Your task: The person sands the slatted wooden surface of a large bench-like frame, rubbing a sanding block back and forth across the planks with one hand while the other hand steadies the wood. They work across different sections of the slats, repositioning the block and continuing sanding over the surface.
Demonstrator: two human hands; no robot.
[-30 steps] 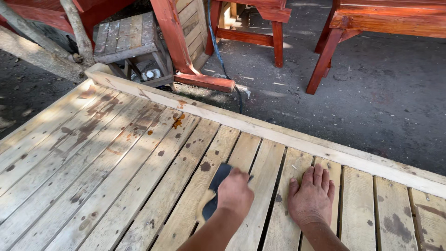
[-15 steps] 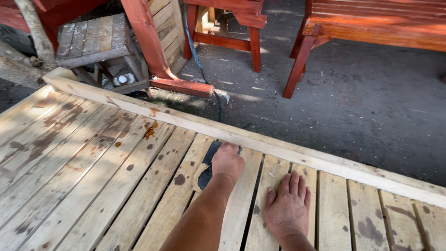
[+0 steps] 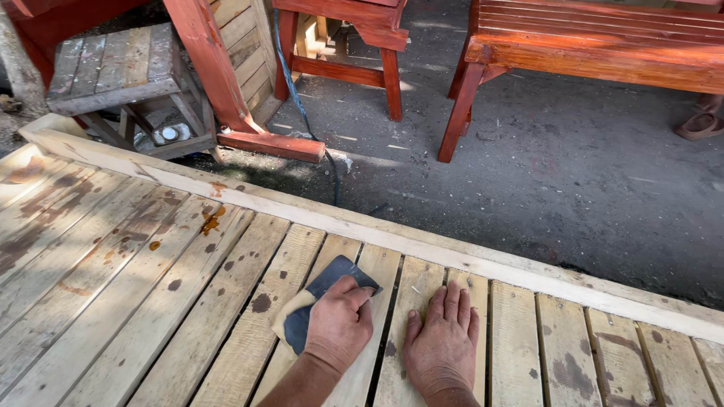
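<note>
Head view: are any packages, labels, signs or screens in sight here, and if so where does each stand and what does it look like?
None: no package, label, sign or screen shows.
Left hand: presses a dark sheet of sandpaper with a tan backing on the bare slatted wood panel.
Right hand: flat on a slat beside it.
Red-stained wooden bench: beyond, on the dark floor.

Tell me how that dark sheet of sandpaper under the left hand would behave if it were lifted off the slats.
The dark sandpaper sheet would probably flop: one pale-backed corner already curls up off the unpainted wooden slat panel. It looks thin, so likely very light. Its gritty face should resist sliding rather than slip, which may be why the left hand presses flat on it while the right hand rests beside.
</note>
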